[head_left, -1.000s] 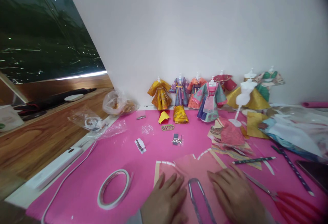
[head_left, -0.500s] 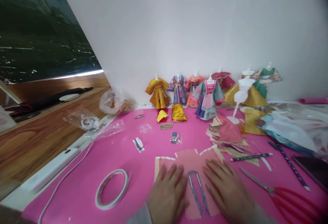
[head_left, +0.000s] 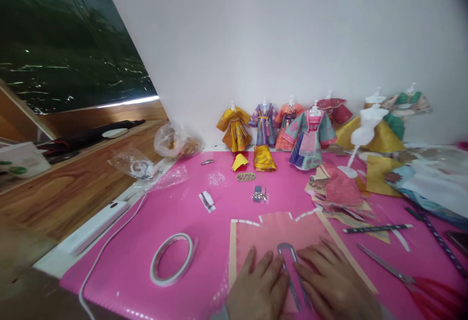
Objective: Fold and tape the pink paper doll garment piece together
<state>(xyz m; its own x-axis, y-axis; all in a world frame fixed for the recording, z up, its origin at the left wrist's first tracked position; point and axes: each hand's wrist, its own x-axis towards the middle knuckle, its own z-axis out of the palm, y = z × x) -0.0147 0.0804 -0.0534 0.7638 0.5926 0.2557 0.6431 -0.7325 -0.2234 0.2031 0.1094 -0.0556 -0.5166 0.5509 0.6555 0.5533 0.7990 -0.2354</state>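
Note:
A salmon-pink garment piece [head_left: 266,237] lies flat on the pink mat, with beige strips [head_left: 233,251] along its sides and short white tape pieces [head_left: 247,222] on its upper edges. Down its middle runs a grey-lilac U-shaped trim [head_left: 286,248] around a slit that shows the mat. My left hand [head_left: 258,286] lies flat on the garment piece, fingers spread, fingertips at the trim's left side. From the right, my right hand [head_left: 332,281] rests with outstretched fingers touching the trim's other side. Both hands cover the piece's lower part.
A tape roll [head_left: 172,259] sits to the left, near a white cable [head_left: 109,242]. Scissors [head_left: 405,277], a pencil [head_left: 378,229] and fabric scraps [head_left: 340,186] lie at the right. Several dressed miniature forms [head_left: 309,137] and a bare white mannequin [head_left: 365,127] stand by the wall.
My hands have come closer together, their fingers now at the trim's two sides. The view has turned a little left, so the table's things appear further right.

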